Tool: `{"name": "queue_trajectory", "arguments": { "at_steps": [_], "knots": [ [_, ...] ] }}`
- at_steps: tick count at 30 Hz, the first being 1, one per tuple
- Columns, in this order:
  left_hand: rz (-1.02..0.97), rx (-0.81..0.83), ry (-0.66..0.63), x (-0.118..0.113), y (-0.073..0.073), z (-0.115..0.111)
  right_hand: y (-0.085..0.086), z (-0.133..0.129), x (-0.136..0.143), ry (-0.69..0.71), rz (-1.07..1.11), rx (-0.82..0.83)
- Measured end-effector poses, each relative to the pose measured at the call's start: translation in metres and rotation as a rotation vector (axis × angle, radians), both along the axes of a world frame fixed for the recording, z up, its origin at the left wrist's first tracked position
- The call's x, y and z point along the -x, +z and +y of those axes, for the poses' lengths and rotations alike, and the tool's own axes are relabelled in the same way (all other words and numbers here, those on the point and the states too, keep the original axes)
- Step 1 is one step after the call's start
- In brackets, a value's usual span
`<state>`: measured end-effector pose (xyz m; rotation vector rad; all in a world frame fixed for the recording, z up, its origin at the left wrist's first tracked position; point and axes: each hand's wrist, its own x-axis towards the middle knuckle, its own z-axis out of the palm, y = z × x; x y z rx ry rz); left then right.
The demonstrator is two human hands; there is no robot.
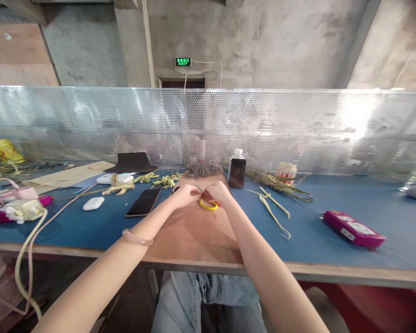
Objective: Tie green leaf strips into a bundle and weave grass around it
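My left hand (187,195) and my right hand (216,192) meet over a brown board (197,236), fingers pinched close together. Between the fingertips is something small and dark that I cannot make out. A yellow ring-shaped piece (208,205) shows just below the fingertips; whether it is held or lies on the board is unclear. Behind my hands, a pile of grey cord (204,170) rests at the board's far end. A bottle of dark liquid (237,171) with a white cap stands to the right of the pile.
Left are a phone (143,202), a white case (93,203), dried plant pieces (168,180), cables and paper sheets. Right are dry stalks (272,210), dried leaves (280,185) and a magenta packet (353,228). A perforated metal screen (263,125) runs along the table's back.
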<state>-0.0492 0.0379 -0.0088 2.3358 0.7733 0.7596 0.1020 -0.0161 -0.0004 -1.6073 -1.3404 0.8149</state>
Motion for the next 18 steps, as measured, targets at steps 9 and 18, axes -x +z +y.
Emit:
{"name": "queue_trajectory", "arguments": {
  "at_steps": [9, 18],
  "knots": [
    [-0.073, 0.004, 0.111, -0.0041, -0.001, -0.0028, -0.0048, 0.0047, 0.0008, 0.022, -0.02, -0.082],
    [-0.2, 0.078, 0.096, -0.0037, 0.0042, -0.0057, 0.0022, -0.0021, 0.0027, -0.017, -0.118, -0.285]
  ]
}}
